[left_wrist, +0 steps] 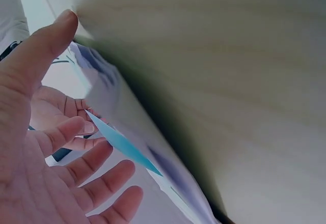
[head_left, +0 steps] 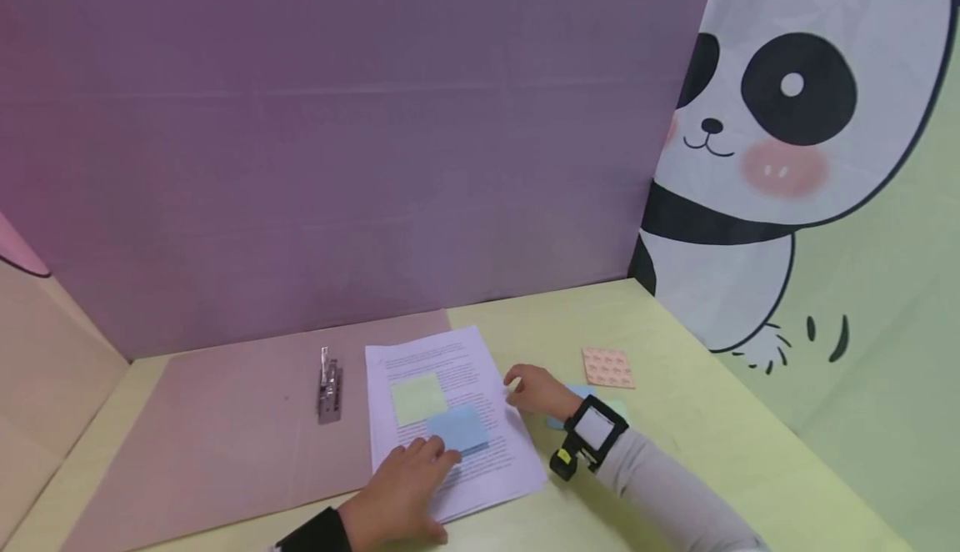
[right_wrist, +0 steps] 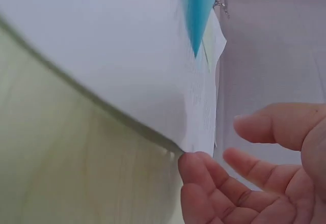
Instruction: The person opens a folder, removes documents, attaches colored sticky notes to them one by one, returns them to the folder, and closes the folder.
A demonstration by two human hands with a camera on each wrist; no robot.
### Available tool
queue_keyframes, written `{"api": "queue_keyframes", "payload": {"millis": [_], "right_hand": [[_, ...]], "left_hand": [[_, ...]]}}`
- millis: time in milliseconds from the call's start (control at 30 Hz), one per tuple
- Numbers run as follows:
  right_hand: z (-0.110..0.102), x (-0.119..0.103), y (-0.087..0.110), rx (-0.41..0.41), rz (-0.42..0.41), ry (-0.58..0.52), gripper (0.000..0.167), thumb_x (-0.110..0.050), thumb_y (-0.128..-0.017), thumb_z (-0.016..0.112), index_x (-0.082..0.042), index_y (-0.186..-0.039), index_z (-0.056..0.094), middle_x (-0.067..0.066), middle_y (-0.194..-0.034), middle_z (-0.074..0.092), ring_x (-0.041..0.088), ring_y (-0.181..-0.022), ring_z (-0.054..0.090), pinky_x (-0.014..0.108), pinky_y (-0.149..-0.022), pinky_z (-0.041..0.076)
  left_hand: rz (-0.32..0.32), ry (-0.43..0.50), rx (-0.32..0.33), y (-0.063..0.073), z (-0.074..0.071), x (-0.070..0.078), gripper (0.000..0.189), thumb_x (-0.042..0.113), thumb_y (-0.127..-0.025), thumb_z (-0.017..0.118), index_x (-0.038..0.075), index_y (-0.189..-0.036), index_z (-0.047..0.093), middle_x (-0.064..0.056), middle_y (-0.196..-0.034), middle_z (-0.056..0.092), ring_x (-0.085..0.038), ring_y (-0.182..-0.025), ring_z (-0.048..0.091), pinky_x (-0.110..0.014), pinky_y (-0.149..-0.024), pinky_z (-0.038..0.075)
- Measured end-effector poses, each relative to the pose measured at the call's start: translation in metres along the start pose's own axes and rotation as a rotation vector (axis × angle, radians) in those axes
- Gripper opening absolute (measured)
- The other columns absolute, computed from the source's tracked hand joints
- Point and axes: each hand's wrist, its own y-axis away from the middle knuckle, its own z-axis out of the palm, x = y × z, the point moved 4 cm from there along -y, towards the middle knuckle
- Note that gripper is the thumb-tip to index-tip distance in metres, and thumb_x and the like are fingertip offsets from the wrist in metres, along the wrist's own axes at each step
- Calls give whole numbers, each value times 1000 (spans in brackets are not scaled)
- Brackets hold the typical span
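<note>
The papers (head_left: 480, 385) lie in a stack before you, printed side up, overlapping the mat (head_left: 247, 419) on their left and resting on the worktop (head_left: 720, 444) on their right. On top sit a blue note (head_left: 459, 429) and, up and to its left, a yellow-green note (head_left: 418, 398). Your left hand (head_left: 401, 489) is spread loosely over the papers' near left corner, fingertips by the blue note, gripping nothing. Your right hand (head_left: 542, 392) has its fingers gently bent against the papers' right edge, thumb well apart, so nothing is pinched. On the mat, left of the papers, lies a metal tool (head_left: 329, 389). Beyond your right wrist is a patterned pad (head_left: 608, 368); more notes (head_left: 581, 390) lie partly hidden behind that wrist. A purple backdrop (head_left: 360, 143) rises behind the worktop, beside a panda picture (head_left: 720, 281).
</note>
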Motion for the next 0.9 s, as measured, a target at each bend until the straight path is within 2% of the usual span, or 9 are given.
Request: {"api": "queue_keyframes", "payload": {"millis": [300, 467, 600, 800, 900], "right_hand": [[3, 7, -2, -17, 41, -205, 24, -6, -77, 64, -1, -98, 54, 6, -72, 57, 13, -57, 53, 24, -52, 44], [8, 6, -3, -13, 86, -339, 37, -4, -75, 65, 2, -108, 48, 7, -71, 56, 13, -57, 52, 23, -52, 44], [13, 2, -2, -53, 111, -466, 48, -4, -76, 63, 5, -119, 41, 6, -71, 56, 13, -60, 53, 24, -55, 46], [13, -8, 1, -81, 125, -632, 62, -3, -78, 59, 9, -130, 29, 12, -83, 57, 15, -68, 54, 25, -62, 47], [11, -13, 1, -73, 152, -688, 65, -3, -80, 59, 8, -134, 24, 12, -87, 56, 15, -72, 53, 25, -64, 47]], "left_hand": [[4, 17, -10, -1, 1, 2, 77, 49, -52, 77, 17, -117, 49, 4, -98, 48, -12, -85, 43, -26, -66, 39], [0, 22, 7, -1, 1, 2, 78, 49, -53, 76, 16, -118, 49, 4, -98, 47, -12, -85, 43, -26, -65, 39], [0, 35, 34, 1, -1, 3, 78, 50, -54, 75, 16, -119, 48, 5, -100, 47, -11, -86, 43, -26, -64, 38], [-25, 36, 63, 0, -2, 6, 72, 46, -58, 73, 16, -119, 47, 3, -101, 48, -12, -86, 44, -27, -63, 38], [-44, 36, 84, -1, -3, 8, 65, 36, -62, 71, 14, -119, 48, 0, -102, 50, -14, -86, 47, -27, -61, 40]]}}
